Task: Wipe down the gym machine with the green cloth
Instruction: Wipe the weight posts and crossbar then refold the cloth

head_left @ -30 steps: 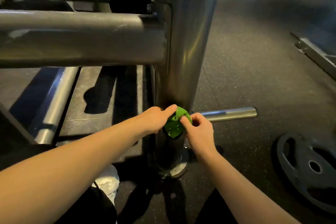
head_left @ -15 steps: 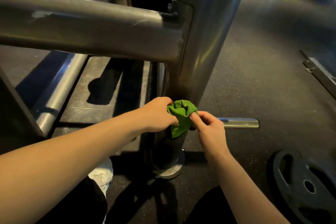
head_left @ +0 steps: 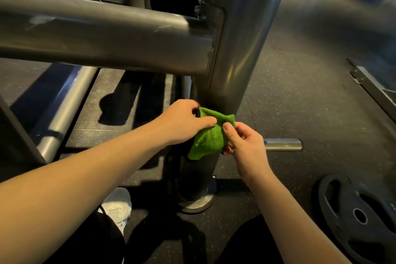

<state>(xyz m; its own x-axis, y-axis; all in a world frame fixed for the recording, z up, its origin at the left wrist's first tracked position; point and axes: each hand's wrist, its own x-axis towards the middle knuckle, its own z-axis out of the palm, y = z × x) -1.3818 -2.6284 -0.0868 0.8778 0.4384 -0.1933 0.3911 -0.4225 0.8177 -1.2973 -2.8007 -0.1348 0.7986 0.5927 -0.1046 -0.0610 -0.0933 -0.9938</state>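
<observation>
A small green cloth (head_left: pixel 211 136) hangs in front of the gym machine's thick grey upright post (head_left: pixel 242 49), low down near its round foot. My left hand (head_left: pixel 182 122) grips the cloth's upper left part, thumb on top. My right hand (head_left: pixel 242 146) pinches the cloth's right edge between thumb and fingers. A heavy horizontal grey beam (head_left: pixel 102 34) joins the post from the left, above my hands. Whether the cloth touches the post is hidden by the cloth itself.
A chrome peg (head_left: pixel 282 144) sticks out to the right behind my right hand. A black weight plate (head_left: pixel 353 216) lies on the rubber floor at lower right. A slanted grey tube (head_left: pixel 64 111) runs at left. My white shoe (head_left: pixel 117 206) is beside the post's foot.
Both hands and the cloth have risen a little along the post. The cloth, bunched before, now hangs more spread out between my hands, and my right hand has turned palm-up.
</observation>
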